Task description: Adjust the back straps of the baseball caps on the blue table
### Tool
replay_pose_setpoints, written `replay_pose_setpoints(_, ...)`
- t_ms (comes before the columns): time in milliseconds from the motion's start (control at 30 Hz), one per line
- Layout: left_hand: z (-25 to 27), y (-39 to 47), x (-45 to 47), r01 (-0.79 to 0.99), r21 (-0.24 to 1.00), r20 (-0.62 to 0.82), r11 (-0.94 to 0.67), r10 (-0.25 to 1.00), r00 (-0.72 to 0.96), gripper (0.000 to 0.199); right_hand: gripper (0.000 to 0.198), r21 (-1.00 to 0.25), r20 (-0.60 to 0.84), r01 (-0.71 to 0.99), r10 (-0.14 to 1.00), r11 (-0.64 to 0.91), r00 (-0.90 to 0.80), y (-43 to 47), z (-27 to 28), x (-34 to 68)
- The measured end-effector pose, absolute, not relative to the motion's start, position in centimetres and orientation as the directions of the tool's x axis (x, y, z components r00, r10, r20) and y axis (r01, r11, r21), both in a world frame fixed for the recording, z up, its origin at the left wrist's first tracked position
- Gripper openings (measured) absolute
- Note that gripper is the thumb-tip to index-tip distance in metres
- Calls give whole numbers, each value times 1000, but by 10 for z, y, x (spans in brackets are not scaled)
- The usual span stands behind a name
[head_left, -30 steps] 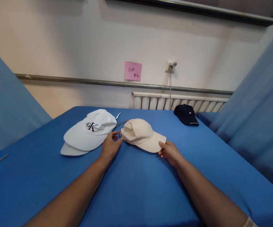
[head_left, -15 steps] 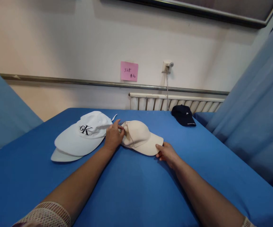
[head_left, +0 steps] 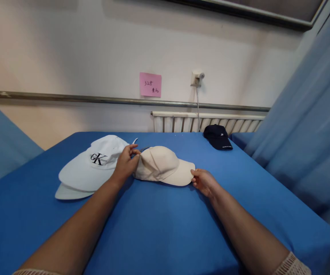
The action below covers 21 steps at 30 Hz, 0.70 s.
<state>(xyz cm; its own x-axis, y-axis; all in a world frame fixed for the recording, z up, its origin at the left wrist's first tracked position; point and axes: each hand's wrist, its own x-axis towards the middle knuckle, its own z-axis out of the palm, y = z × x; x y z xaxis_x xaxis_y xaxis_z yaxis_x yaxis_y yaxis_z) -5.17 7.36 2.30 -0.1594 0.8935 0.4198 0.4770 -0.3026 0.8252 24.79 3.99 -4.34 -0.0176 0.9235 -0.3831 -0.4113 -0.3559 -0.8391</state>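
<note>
A cream baseball cap (head_left: 165, 162) lies on the blue-covered table (head_left: 165, 229), its brim pointing right. My right hand (head_left: 205, 182) pinches the tip of that brim between thumb and fingers. At the cap's back edge, my left hand (head_left: 127, 162) is closed on the fabric with thumb and fingertips. Just left of that hand rests a white cap (head_left: 107, 151) with black letters on its front, stacked over another pale cap (head_left: 73, 193) whose brim sticks out underneath. Part of the white cap is hidden behind my left hand.
A dark navy cap (head_left: 218, 136) sits at the table's far right. Behind the table are a white radiator (head_left: 176, 123), a metal rail (head_left: 96, 99), a pink note (head_left: 150, 84) and a plugged socket (head_left: 197, 79). Blue curtains (head_left: 302, 126) hang at both sides.
The back of the cream cap has been drawn out leftward by my left hand, so the cap looks longer. My right hand stays at the brim. The whole view has shifted slightly.
</note>
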Motion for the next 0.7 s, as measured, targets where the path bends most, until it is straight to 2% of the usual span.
replay_pose_setpoints(167, -1, 69, -47, 424, 871, 386, -248, 880, -278, 40, 26, -819, -327, -520, 942, -242, 78, 36, -41, 259)
replay_pose_setpoints(333, -12, 71, -39, 492, 841, 324, -222, 937, -131, 34, 34, -782, -194, -622, 933, 40, 303, 17, -38, 289)
replay_pose_setpoints(433, -16, 74, -34, 449, 877, 227, -172, 971, -73, 26, 33, -760, -130, -604, 856, 239, 501, -1, -46, 319)
replay_pose_setpoints(500, -18, 76, -32, 417, 900, 168, -128, 984, -59, 23, 29, -772, -114, -553, 787, 314, 607, -13, -54, 343)
replay_pose_setpoints(700, -23, 81, -35, 444, 886, 136, -130, 991, 18, 20, 26, -803, -182, -477, 617, 356, 766, -27, -69, 406)
